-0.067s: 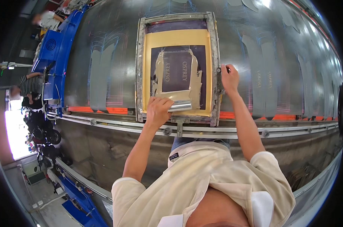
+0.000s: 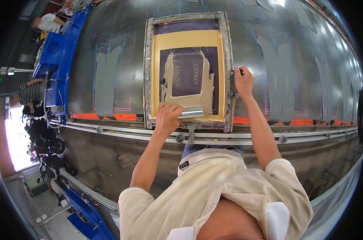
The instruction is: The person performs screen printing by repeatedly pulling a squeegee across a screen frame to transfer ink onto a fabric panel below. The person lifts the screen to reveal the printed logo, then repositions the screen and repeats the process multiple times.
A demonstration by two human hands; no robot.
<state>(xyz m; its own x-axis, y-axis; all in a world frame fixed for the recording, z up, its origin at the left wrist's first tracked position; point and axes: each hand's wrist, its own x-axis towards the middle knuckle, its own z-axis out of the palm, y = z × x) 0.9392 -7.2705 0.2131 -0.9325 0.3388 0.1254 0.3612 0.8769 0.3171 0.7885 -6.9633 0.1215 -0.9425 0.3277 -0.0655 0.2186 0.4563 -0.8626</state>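
My left hand (image 2: 169, 119) is closed around one end of a silvery metal squeegee (image 2: 192, 112). The squeegee lies crosswise near the close end of a screen printing frame (image 2: 149, 68), over its mesh. Thick beige ink (image 2: 207, 90) borders a dark rectangular window (image 2: 187, 76) with two lines of pale lettering. Yellow tape (image 2: 185, 39) surrounds the dark mesh area. Against the frame's right side rests my right hand (image 2: 243, 82), its fingers curled by a small dark fitting (image 2: 232, 73). What those fingers hold, if anything, is hidden.
Grey fabric pieces (image 2: 274, 80) lie on the long dark printing table (image 2: 133, 52) on both sides. A metal rail (image 2: 237, 139) with round knobs runs along its near edge. Blue machinery (image 2: 59, 60) and two other people (image 2: 31, 92) are at the far left, near parked motorcycles (image 2: 45, 138).
Almost nothing differs. The frame and both hands keep their places, with only a very slight shift of the whole view.
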